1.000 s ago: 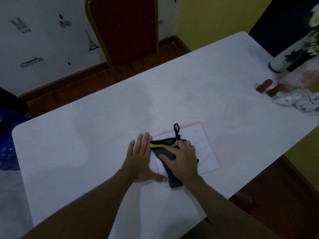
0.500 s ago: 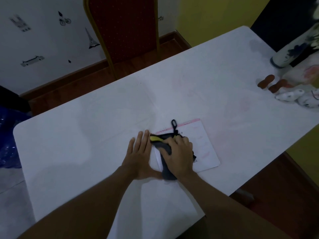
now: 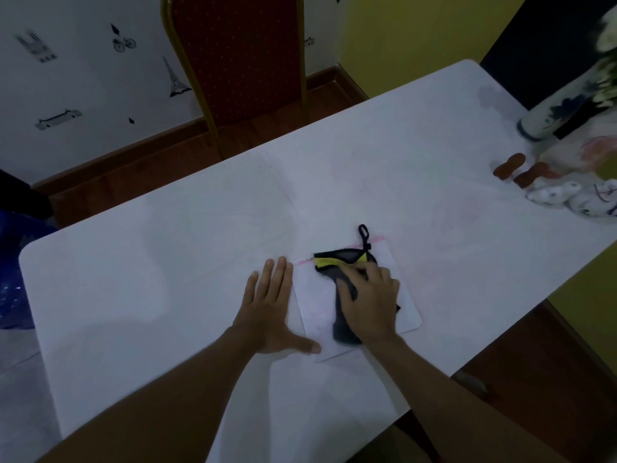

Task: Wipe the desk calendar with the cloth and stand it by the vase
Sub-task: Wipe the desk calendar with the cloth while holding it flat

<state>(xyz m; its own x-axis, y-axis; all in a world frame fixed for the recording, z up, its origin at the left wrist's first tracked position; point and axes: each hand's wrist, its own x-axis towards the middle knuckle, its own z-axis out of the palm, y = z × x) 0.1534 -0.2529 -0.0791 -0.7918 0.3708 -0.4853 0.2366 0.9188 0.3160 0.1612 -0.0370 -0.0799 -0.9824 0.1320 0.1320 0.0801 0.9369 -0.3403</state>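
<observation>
The white desk calendar (image 3: 312, 295) lies flat on the white table (image 3: 167, 262), near its front edge, with a pink strip along its far side. A dark grey cloth (image 3: 340, 262) with a yellow band and a black loop rests on it. My right hand (image 3: 370, 299) presses down on the cloth, fingers curled over it. Beside the calendar's left edge, my left hand (image 3: 270, 305) lies flat on the table with fingers spread and the thumb touching the calendar's near corner. The blue-and-white vase (image 3: 547, 115) stands at the far right of the table.
Two small brown figures (image 3: 509, 165) and white ceramic ornaments (image 3: 567, 195) sit near the vase at the right edge. A red chair (image 3: 237, 58) stands behind the table's far side. A blue bag (image 3: 13, 279) lies on the floor at left.
My right hand has slid the cloth to the right across the calendar, uncovering its left part. My left hand has stayed in place beside it.
</observation>
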